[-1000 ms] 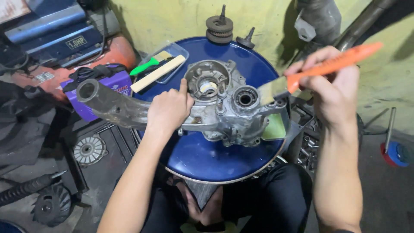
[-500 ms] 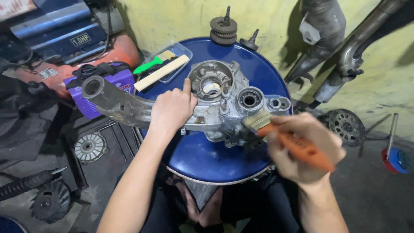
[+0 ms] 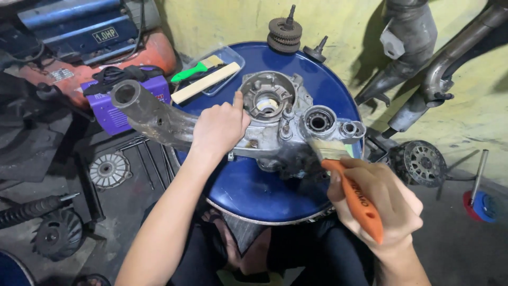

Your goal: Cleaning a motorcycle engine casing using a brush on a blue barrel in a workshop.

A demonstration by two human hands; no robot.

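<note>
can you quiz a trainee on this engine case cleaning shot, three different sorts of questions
1. True or false: the right hand holds a green-handled brush.
2. Which hand steadies the engine casing? A) left hand B) right hand C) neither
3. Fill in: the casing rests on the top of a blue ____.

Key
1. False: its paintbrush has an orange handle, and its bristles meet the casing's dark lower side.
2. A
3. drum
</note>
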